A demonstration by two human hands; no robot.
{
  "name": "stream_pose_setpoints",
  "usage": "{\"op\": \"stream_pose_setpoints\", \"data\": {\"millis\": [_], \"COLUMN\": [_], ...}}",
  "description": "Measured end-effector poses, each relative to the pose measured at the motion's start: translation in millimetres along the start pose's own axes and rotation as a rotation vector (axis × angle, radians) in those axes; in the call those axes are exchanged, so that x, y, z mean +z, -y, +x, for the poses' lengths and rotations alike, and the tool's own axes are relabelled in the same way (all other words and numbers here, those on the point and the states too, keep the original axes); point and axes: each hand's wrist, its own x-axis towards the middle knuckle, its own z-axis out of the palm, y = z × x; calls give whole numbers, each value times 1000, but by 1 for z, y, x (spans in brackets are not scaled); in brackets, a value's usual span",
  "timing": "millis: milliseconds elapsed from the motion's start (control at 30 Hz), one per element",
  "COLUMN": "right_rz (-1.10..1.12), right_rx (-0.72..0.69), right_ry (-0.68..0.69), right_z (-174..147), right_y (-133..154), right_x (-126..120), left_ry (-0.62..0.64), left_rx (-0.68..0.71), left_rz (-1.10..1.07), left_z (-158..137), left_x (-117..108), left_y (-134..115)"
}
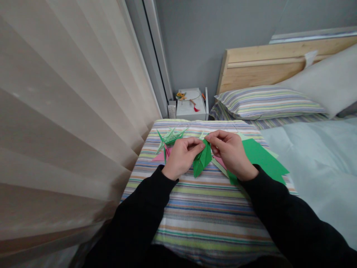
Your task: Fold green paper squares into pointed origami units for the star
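Between my two hands is a folded piece of green paper [202, 160], its pointed end hanging down over the striped cloth. My left hand [184, 152] pinches it near the top from the left. The fingertips of my right hand [229, 149] are closed on its upper tip. Behind my left hand lie several folded paper cranes [172, 136] in light and dark green, with a pink folded paper [159, 156] partly covered by that hand. Flat green paper sheets [263, 160] are spread beside and partly under my right wrist.
A striped cloth [200, 219] covers the table. To the left hangs a pale pleated curtain [69, 93]. A white nightstand [185, 111] with a round fan [188, 95] stands beyond. On the right are a bed with a light blue cover [312, 149] and a striped pillow [270, 102].
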Motion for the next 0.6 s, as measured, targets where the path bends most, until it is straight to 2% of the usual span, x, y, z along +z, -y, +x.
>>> {"op": "stream_pose_setpoints", "data": {"millis": [167, 400, 600], "right_rz": [79, -50, -10], "right_rx": [42, -62, -80], "right_ry": [4, -109, -143], "right_z": [0, 1, 2], "right_y": [-1, -1, -1], "right_x": [1, -1, -1], "left_ry": [-4, 28, -22], "left_rx": [22, 38, -15], "left_rz": [29, -16, -76], "left_z": [1, 2, 2], "left_x": [-1, 1, 2], "left_y": [1, 4, 8]}}
